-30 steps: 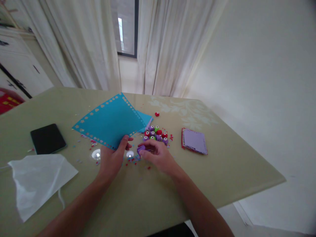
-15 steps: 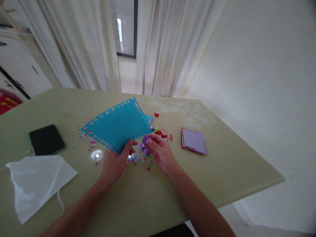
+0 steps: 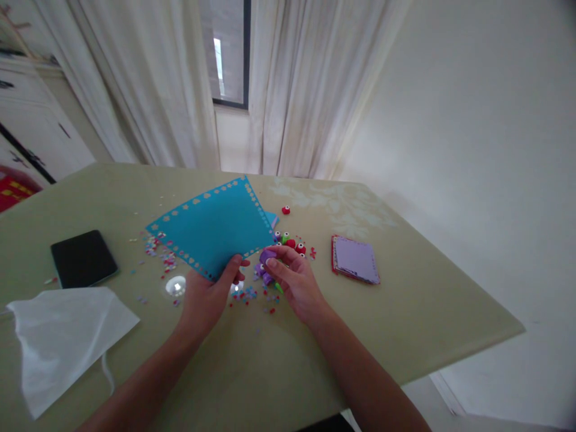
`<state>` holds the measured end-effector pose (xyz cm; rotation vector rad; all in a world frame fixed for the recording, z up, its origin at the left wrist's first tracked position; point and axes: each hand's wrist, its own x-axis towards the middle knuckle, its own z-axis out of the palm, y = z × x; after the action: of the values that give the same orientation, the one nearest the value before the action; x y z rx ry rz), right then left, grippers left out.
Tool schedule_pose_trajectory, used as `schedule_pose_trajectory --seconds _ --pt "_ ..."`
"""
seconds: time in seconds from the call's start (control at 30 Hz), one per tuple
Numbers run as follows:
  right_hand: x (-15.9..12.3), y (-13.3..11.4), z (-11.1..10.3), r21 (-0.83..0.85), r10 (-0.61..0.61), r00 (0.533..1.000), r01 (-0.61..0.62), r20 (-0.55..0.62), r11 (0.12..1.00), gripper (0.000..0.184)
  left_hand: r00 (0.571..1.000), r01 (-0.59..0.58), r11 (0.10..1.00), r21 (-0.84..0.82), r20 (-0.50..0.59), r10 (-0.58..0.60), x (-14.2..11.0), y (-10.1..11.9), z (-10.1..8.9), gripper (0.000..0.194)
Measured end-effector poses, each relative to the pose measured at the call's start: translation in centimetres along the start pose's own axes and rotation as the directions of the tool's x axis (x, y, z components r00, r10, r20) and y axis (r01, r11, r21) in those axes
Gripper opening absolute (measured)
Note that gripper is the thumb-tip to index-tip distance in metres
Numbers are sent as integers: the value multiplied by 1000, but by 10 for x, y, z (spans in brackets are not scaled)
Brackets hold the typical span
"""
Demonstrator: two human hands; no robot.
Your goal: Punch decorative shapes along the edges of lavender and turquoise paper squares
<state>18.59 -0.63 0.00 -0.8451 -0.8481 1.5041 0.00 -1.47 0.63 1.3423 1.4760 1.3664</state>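
Observation:
My left hand (image 3: 211,294) grips a blue sheet of paper (image 3: 216,225) by its near edge, thumb on top. Small cut-out shapes run along the sheet's edges. In my right hand (image 3: 294,282), a small purple craft punch (image 3: 267,257) is pinched between thumb and fingers at the sheet's right corner. Whether the paper sits inside the punch's slot I cannot tell. More small punches (image 3: 290,243) in red, green and purple lie just behind and beneath my right hand. Punched paper bits (image 3: 245,294) are scattered around both hands.
To the right lies a stack of coloured paper squares (image 3: 355,259), lilac on top. A dark tablet or phone (image 3: 84,259) and a white cloth-like bag (image 3: 67,342) with a cord lie at the left. One red punch (image 3: 285,210) sits apart farther back.
Almost nothing differs. The view has shifted very slightly; both hands keep their hold on the blue paper and the purple craft punch.

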Motion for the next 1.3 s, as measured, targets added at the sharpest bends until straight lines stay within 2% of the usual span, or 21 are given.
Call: schedule_pose_trajectory --seconds 0.17,0.5,0.87,1.07,1.3 --pt "2 2 -1 -7 -23 1000 23 6 1000 38 996 29 999 18 83 -30 -3 -3 3 42" --pt "2 4 -2 -38 -13 1000 13 -8 999 40 999 19 1000 8 38 -19 -1 2 1 37" --pt "3 3 -2 -61 -19 1000 20 20 998 35 996 16 999 52 87 -20 0 -3 0 39" --pt "3 2 -2 -44 -15 1000 16 18 999 38 998 20 998 53 66 -24 1 -6 0 40" --pt "2 3 -2 -98 -19 1000 21 23 995 33 998 5 999 37 58 -8 1 -1 -2 38"
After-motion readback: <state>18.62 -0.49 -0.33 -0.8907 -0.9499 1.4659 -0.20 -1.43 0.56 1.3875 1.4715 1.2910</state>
